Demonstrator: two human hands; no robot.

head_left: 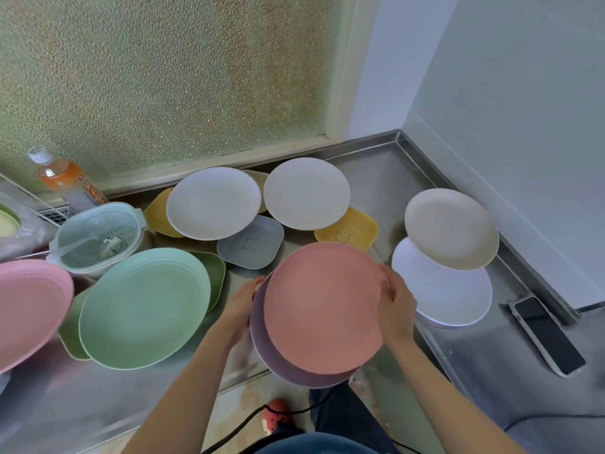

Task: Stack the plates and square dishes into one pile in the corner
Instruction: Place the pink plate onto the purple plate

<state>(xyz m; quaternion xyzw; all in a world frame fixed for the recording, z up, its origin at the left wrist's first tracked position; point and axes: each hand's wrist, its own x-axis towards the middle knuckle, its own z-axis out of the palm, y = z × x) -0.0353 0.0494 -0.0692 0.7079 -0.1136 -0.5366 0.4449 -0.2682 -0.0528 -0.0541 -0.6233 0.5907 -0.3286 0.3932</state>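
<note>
I hold a pink plate (pixel 322 306) lying on a purple plate (pixel 262 329) above the counter's front edge. My left hand (pixel 240 306) grips their left rim and my right hand (pixel 394 304) grips the right rim. To the right, a beige plate (pixel 451 227) rests partly on a white plate (pixel 448 296) near the corner. Behind are a grey plate (pixel 212 203) and a cream plate (pixel 306 193), with a grey square dish (pixel 252 245) and yellow square dishes (pixel 352 232) under and beside them. A green plate (pixel 144 308) lies on green square dishes (pixel 214 273) at the left.
A phone (pixel 548 334) lies on the steel counter (pixel 386 178) at the right. A clear green lidded container (pixel 98 237), a drink bottle (pixel 64 180) and a pink plate (pixel 29 309) stand at the left. Walls and a frosted window bound the corner.
</note>
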